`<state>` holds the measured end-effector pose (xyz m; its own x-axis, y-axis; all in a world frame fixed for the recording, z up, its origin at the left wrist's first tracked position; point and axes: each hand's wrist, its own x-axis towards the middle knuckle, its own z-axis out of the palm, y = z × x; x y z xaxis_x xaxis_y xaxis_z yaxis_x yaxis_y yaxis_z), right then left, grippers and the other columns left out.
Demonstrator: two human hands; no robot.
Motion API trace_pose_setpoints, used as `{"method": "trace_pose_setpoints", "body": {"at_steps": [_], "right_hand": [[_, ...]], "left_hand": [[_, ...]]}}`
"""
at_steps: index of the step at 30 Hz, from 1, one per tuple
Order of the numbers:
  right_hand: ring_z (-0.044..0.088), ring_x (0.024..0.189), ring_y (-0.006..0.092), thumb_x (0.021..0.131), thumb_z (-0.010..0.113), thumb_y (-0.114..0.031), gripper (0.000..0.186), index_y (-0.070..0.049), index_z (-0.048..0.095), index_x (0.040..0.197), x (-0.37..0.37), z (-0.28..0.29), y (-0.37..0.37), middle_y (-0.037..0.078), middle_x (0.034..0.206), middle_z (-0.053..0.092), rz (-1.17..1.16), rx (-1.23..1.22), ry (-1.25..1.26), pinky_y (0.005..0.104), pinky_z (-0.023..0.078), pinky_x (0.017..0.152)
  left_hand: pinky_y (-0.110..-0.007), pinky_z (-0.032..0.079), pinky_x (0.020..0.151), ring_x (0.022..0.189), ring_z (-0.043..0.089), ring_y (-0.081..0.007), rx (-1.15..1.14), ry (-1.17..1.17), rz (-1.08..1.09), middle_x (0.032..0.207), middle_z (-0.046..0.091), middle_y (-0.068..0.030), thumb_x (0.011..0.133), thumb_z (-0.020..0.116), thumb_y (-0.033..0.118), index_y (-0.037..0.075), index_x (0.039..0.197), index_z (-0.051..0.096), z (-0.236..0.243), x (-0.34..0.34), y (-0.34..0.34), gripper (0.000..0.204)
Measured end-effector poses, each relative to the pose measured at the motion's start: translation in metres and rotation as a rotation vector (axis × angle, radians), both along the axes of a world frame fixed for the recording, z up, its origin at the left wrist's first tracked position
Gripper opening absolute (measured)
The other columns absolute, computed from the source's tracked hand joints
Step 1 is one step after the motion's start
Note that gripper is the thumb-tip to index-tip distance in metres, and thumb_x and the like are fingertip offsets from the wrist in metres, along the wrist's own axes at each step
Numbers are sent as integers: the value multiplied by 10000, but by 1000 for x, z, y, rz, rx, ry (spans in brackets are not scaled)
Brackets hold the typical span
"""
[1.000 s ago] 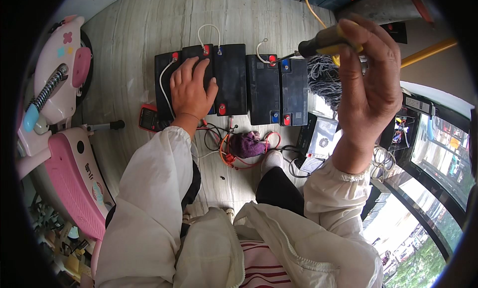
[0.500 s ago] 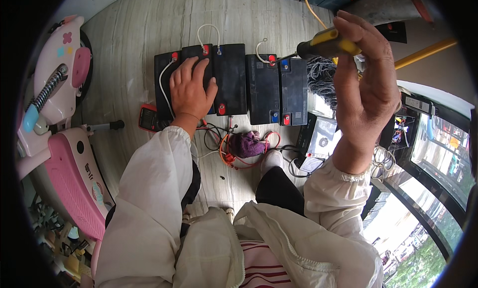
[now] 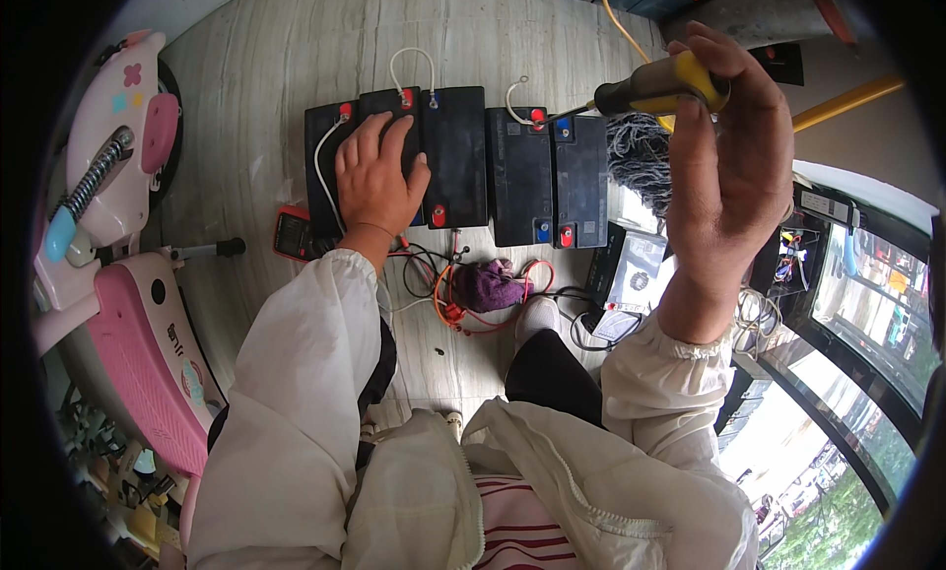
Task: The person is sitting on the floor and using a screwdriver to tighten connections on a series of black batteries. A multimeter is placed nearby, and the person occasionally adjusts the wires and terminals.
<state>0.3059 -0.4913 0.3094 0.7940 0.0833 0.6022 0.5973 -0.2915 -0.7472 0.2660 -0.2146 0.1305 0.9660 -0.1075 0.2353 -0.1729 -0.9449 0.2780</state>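
Several black batteries stand side by side on the floor. My left hand (image 3: pixel 379 181) lies flat with fingers spread on the second battery from the left (image 3: pixel 390 102). My right hand (image 3: pixel 734 166) grips the yellow-and-black handle of a screwdriver (image 3: pixel 655 83) between thumb and fingers. Its shaft slants down to the left, the tip at the red terminal (image 3: pixel 538 117) of the fourth battery (image 3: pixel 520 176). A short white wire (image 3: pixel 510 99) rises from that terminal, its ring end loose. Another white wire (image 3: pixel 414 50) arches between the second and third batteries (image 3: pixel 457 156).
A purple cloth (image 3: pixel 490 286) lies among red and black cables near my feet. A red-edged multimeter (image 3: pixel 293 233) sits left of the batteries. A grey mop head (image 3: pixel 641 161) is at their right. A pink ride-on scooter (image 3: pixel 148 358) stands at left, a glass door (image 3: pixel 877 284) at right.
My right hand has shifted slightly to the right, its grip on the screwdriver handle changed, and more of the handle shows. My left hand and the batteries stay put.
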Motion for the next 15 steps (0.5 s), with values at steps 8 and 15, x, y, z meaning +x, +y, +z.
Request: {"method": "trace_pose_setpoints", "body": {"at_steps": [8, 15], "right_hand": [[633, 1165, 188, 960, 650, 30, 321, 17, 644, 1281, -5, 6, -4, 151, 1332, 636, -124, -297, -69, 338, 476, 1035], [649, 1126, 190, 953, 691, -26, 330, 10, 648, 1279, 2, -4, -3, 133, 1293, 669, -9, -12, -50, 347, 498, 1003]], "left_hand": [[-472, 338, 1137, 1318, 481, -328, 1, 6, 1, 1415, 529, -94, 892, 661, 298, 158, 1367, 588, 1, 1, 0, 501], [-469, 342, 1132, 1311, 486, -329, 4, 4, 0, 1415, 532, -96, 891, 663, 299, 155, 1365, 589, 1, 0, 0, 502]]}}
